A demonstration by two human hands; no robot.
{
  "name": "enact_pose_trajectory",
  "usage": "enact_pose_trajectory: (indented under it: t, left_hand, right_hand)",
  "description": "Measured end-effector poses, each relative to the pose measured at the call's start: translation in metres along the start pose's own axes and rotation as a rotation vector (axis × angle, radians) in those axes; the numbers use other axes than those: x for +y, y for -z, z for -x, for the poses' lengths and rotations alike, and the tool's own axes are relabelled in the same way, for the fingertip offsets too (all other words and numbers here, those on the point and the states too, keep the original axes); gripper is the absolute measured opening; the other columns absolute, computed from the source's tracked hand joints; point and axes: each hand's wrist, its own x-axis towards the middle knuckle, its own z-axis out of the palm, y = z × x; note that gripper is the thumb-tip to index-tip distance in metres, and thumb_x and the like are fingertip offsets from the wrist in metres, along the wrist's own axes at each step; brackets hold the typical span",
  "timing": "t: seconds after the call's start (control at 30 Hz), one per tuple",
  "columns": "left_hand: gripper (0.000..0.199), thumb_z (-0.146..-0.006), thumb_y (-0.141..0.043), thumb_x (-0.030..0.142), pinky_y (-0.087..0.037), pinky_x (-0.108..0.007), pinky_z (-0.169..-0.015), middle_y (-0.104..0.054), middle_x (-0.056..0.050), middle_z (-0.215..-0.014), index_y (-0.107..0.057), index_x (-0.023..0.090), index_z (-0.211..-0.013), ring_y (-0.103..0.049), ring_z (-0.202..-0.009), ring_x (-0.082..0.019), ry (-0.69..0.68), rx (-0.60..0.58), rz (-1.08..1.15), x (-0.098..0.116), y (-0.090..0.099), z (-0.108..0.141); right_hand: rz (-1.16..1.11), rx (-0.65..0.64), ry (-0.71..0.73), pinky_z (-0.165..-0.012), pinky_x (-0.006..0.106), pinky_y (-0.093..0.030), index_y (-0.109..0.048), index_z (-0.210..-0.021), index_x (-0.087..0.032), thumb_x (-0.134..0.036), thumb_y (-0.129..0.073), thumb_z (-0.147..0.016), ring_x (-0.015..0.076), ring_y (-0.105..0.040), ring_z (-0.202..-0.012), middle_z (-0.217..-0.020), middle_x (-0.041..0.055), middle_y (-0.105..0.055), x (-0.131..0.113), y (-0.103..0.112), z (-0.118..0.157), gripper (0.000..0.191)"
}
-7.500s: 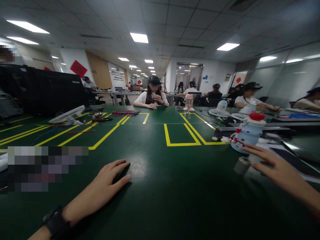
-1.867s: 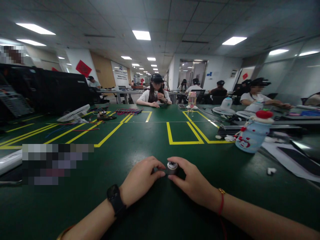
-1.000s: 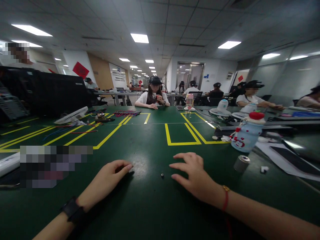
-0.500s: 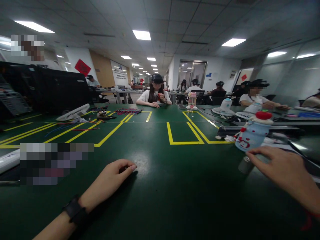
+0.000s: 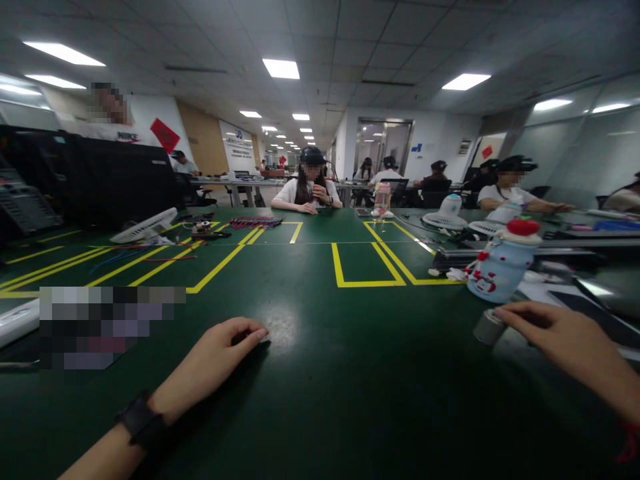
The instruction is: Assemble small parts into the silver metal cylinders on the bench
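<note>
On the green table, my left hand rests with thumb and forefinger pinched together. A tiny pale bit shows at those fingertips, too small to name. At the right, my right hand is closed in a pinch at the upper rim of a small grey metal-looking cylinder. The cylinder stands slightly tilted in view, and the fingers hide part of its top edge. Just behind it is a light blue bottle with a red lid and cartoon prints.
Yellow tape marks areas on the table. Loose wires and a white fan lie at the left, before a black computer case. Across the table a person sits. A pink bottle stands farther back.
My right fingertips have shifted slightly toward the right rim of the cylinder, showing more of its top. My left hand is nearly still. A standing person at the far left has moved right.
</note>
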Motion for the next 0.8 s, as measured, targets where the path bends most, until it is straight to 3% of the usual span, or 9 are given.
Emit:
enact_pose_trajectory:
  t: [0.17, 0.3, 0.37, 0.47, 0.57, 0.67, 0.73, 0.8]
  left_hand:
    - [0.038, -0.084, -0.043, 0.053, -0.045, -0.032, -0.077, -0.067, -0.004, -0.097, -0.064, 0.023, -0.095, -0.061, -0.090, -0.024, -0.009, -0.006, -0.001, 0.000, 0.000, 0.000]
    - [0.038, -0.084, -0.043, 0.053, -0.045, -0.032, -0.078, -0.067, -0.004, -0.098, -0.064, 0.023, -0.095, -0.061, -0.091, -0.024, -0.010, -0.002, -0.004, 0.000, -0.001, 0.001]
    - [0.038, -0.084, -0.043, 0.053, -0.045, -0.032, -0.078, -0.067, -0.004, -0.098, -0.065, 0.023, -0.095, -0.061, -0.091, -0.024, -0.014, -0.003, -0.007, 0.000, -0.001, 0.001]
    - [0.038, -0.084, -0.044, 0.053, -0.045, -0.032, -0.078, -0.067, -0.004, -0.098, -0.065, 0.023, -0.096, -0.061, -0.090, -0.024, -0.016, -0.004, -0.011, 0.000, 0.000, 0.000]
    - [0.038, -0.083, -0.044, 0.052, -0.045, -0.031, -0.076, -0.068, -0.004, -0.097, -0.065, 0.023, -0.095, -0.061, -0.089, -0.024, -0.013, 0.003, -0.010, 0.000, 0.000, 0.001]
    - [0.038, -0.083, -0.044, 0.052, -0.046, -0.031, -0.075, -0.069, -0.004, -0.096, -0.066, 0.023, -0.093, -0.062, -0.087, -0.024, -0.019, 0.012, -0.007, 0.001, -0.001, 0.001]
    - [0.038, -0.083, -0.044, 0.052, -0.045, -0.031, -0.075, -0.068, -0.004, -0.096, -0.066, 0.023, -0.094, -0.062, -0.088, -0.024, -0.025, 0.014, -0.011, 0.002, -0.001, 0.002]
    - [0.039, -0.082, -0.044, 0.052, -0.046, -0.031, -0.076, -0.068, -0.005, -0.097, -0.067, 0.022, -0.093, -0.062, -0.088, -0.025, -0.027, 0.016, -0.017, 0.003, -0.001, 0.002]
  right_hand:
    - [-0.043, 0.069, -0.025, -0.059, 0.031, -0.045, -0.072, -0.083, -0.027, -0.057, -0.057, -0.070, 0.0211, -0.063, -0.070, -0.088, 0.0077, -0.069, 0.003, -0.001, 0.000, 0.037]
    - [-0.061, 0.040, 0.093, -0.055, 0.030, -0.046, -0.072, -0.086, -0.028, -0.056, -0.052, -0.074, 0.0213, -0.065, -0.068, -0.084, 0.0077, -0.070, 0.010, -0.006, -0.004, 0.036]
    - [-0.072, 0.030, 0.142, -0.059, 0.031, -0.048, -0.072, -0.088, -0.029, -0.053, -0.053, -0.075, 0.0236, -0.066, -0.078, -0.092, 0.0077, -0.069, 0.015, -0.012, -0.006, 0.034]
    - [-0.182, 0.055, 0.184, -0.071, 0.034, -0.050, -0.063, -0.112, -0.029, -0.045, -0.056, -0.075, 0.0273, -0.061, -0.100, -0.117, 0.0094, -0.061, 0.026, -0.021, -0.005, 0.040]
    - [-0.230, -0.012, 0.142, -0.068, 0.034, -0.052, -0.050, -0.128, -0.029, -0.045, -0.060, -0.074, 0.0262, -0.065, -0.090, -0.119, 0.0123, -0.059, 0.030, -0.027, 0.001, 0.057]
    - [-0.135, -0.007, 0.172, -0.066, 0.035, -0.052, -0.057, -0.119, -0.029, -0.049, -0.058, -0.074, 0.0243, -0.066, -0.080, -0.111, 0.0105, -0.064, 0.013, -0.027, 0.008, 0.050]
    - [-0.149, 0.069, 0.284, -0.076, 0.037, -0.052, -0.058, -0.119, -0.028, -0.046, -0.056, -0.076, 0.0249, -0.063, -0.090, -0.114, 0.0095, -0.062, -0.016, -0.027, 0.014, 0.046]
    - [-0.245, 0.044, 0.420, -0.086, 0.038, -0.049, -0.056, -0.121, -0.027, -0.042, -0.055, -0.079, 0.0245, -0.059, -0.102, -0.118, 0.0080, -0.060, -0.057, -0.031, 0.022, 0.045]
